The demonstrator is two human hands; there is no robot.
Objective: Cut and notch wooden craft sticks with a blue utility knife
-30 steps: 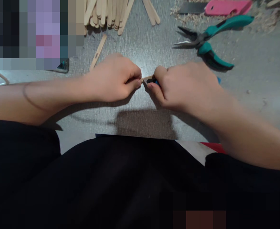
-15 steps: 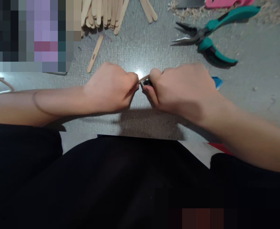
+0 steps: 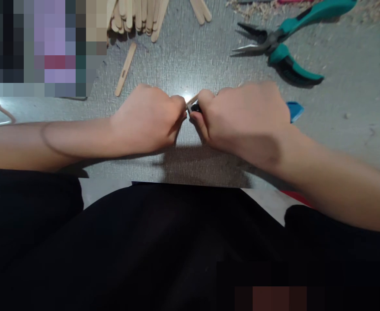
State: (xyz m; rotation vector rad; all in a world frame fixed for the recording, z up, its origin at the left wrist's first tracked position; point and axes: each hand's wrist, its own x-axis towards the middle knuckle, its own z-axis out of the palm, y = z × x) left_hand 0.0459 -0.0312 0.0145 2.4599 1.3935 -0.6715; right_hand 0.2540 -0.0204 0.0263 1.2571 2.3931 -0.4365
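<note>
A: Status?
B: Centre frame: left hand (image 3: 147, 119) clenched on stick (image 3: 192, 100), right hand (image 3: 241, 116) clenched on blue knife (image 3: 295, 111), blade on stick. Mid-cut, I'd say. One slotted stick (image 3: 125, 69) upper left; pile (image 3: 138, 17) looks uncut.

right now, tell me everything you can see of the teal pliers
The teal-handled long-nose metal pliers lie flat on the grey textured table, beyond the right hand, touched by nothing else. Their dark, tapering jaws point left, slightly parted. The handles spread rightward: one runs up to the frame's edge, the other, with a black grip patch, angles down.
</note>
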